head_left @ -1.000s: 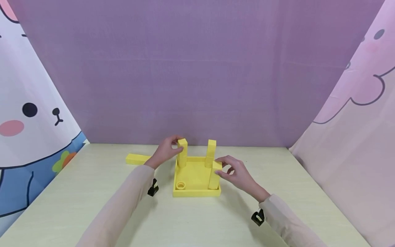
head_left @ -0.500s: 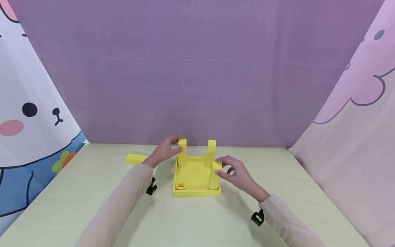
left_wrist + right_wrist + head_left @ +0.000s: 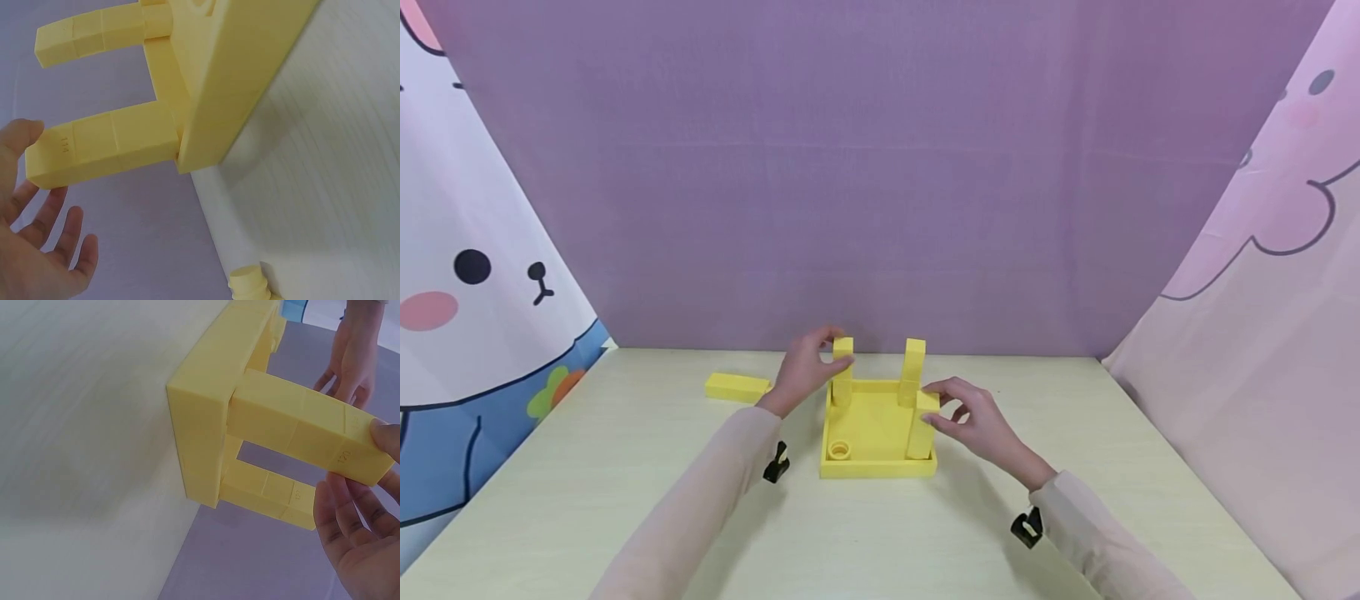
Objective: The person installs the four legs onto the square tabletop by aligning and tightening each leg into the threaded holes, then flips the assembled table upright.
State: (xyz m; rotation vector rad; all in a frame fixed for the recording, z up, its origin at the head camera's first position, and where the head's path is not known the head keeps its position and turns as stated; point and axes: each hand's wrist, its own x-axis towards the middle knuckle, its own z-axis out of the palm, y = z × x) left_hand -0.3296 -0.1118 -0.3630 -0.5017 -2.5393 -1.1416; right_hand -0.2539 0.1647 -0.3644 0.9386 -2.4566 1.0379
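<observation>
Table (image 3: 880, 537) | one tray (image 3: 877, 471) | three uprights (image 3: 913, 363) | one lying block (image 3: 735, 387) | left hand (image 3: 803, 367), right hand (image 3: 981, 427) each pinching one upright

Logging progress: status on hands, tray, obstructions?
Left hand pinching far-left post; right hand pinching near-right post. Tray: three posts upright, near-left ring bare. Loose block left of tray, seemingly not blocking.

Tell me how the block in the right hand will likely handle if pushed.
The block looks stiff, with straight edges. Its smooth-looking faces might slip slightly in the right hand. Tall and narrow, it could tip if pushed near the top, unless the tray holds its base firmly.
</observation>
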